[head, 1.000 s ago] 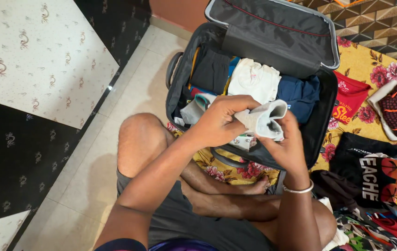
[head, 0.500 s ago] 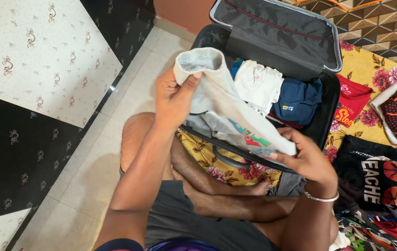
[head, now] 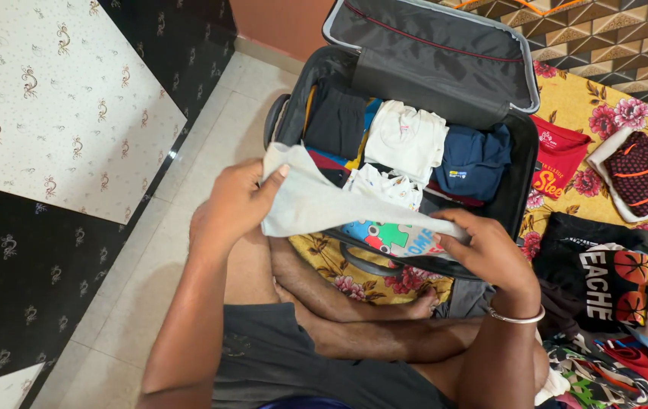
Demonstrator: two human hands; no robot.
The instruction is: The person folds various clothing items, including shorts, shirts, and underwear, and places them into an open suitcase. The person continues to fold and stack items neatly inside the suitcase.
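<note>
Hands stretch a pale grey garment (head: 316, 204) flat over the near rim of an open black suitcase (head: 521, 182). The left hand (head: 237, 204), at about 9 o'clock of the case, is clamped on one edge of the cloth, thumb on top and fingers under. The right hand (head: 483, 254), at about 5 o'clock, pinches the opposite end, a metal bangle (head: 517, 316) on its wrist. Held taut between the two grips, the fabric hangs as a smooth band rather than bunching, and a colourful print (head: 388, 236) shows on the part that droops below it.

Inside the case, folded clothes lie packed side by side, so each keeps its shape: a dark piece (head: 335, 121) at 10 o'clock, a white one (head: 407, 140) in the middle, a navy one (head: 474, 160) toward 2 o'clock. The lid (head: 430, 53) stands propped open at 12 o'clock.

Loose clothing lies on the floral bedsheet (head: 604, 113) at 3 o'clock, within the right hand's reach: a red shirt (head: 559, 163), a black printed shirt (head: 604, 280), and a dark patterned piece with orange stripes (head: 642, 178). The person sits cross-legged, knees just under the case's near edge.
</note>
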